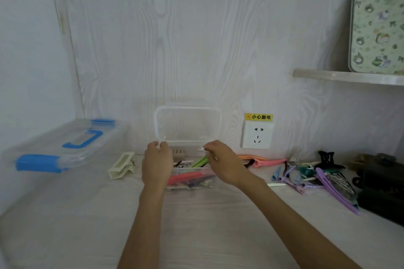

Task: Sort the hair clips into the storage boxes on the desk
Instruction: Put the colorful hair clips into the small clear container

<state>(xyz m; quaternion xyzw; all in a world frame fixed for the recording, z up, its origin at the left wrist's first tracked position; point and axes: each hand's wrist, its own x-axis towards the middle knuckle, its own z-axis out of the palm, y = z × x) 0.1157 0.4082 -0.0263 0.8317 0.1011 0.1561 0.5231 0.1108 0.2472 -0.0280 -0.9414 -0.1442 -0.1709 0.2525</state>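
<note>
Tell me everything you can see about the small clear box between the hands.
The small clear box looks like thin transparent plastic, its hinged lid standing open against the wall. It sits on the desk holding red, green and dark clips. The left hand hides its left end; the right hand reaches over it.

Wall socket [257,134], floral tin [377,28] on shelf [341,76].

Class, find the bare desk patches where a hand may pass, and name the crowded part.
Bare: the near desk left of the arms, up to the cream clip and blue-latched box; also between the arms. Crowded: the clip pile beside the black box, and the clear box under both hands.
</note>
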